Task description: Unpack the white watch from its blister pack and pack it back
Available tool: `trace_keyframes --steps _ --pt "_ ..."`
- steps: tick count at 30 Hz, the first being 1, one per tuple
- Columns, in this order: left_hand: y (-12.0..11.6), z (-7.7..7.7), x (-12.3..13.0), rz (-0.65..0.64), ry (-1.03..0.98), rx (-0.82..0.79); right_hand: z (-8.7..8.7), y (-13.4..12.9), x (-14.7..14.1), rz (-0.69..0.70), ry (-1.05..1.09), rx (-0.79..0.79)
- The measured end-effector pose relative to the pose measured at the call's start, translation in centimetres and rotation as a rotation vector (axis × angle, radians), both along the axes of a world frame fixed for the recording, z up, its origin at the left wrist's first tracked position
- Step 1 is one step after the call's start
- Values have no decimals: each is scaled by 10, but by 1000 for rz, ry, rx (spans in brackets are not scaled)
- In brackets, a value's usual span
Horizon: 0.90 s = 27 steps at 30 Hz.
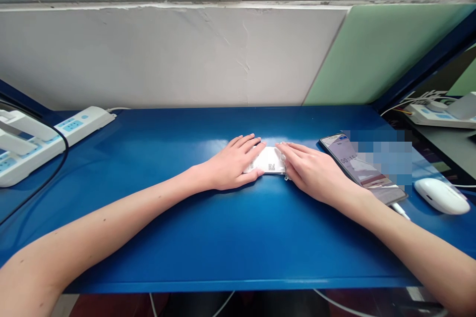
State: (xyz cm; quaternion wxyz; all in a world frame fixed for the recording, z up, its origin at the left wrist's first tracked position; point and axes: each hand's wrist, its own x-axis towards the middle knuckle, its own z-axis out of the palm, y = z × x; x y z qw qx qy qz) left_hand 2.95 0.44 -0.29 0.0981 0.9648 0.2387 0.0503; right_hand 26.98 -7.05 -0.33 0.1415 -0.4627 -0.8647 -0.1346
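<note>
A flat white packet (272,159) with a printed square code lies on the blue table. My left hand (238,162) rests palm down over its left end, thumb along the near edge and fingers over the far side, holding it. At the right end, my right hand (310,167) has its fingers pressed together over a bit of crinkled clear plastic (286,176) that pokes out below the fingertips. The ends of the packet are hidden under both hands.
Right of my right hand lies a phone (353,161) showing a timer, with a white cable plugged in. Beyond it is a white rounded case (442,196). A white power strip (80,126) and a black cable (66,146) are at the left. A wall panel (167,59) stands behind the table (223,242).
</note>
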Motion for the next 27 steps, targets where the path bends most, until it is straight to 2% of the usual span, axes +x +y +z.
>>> trace_keyframes --steps 11,16,21,27 --pt "1 -2 0 -6 0 0 3 -2 -5 -73 -44 -76" --pt "0 0 1 -1 4 -2 0 0 -3 -117 34 -116" --pt "0 1 1 -2 31 26 1 0 -2 -153 112 -118" --pt "-1 1 2 4 38 28 5 -3 -9 -168 5 -57"
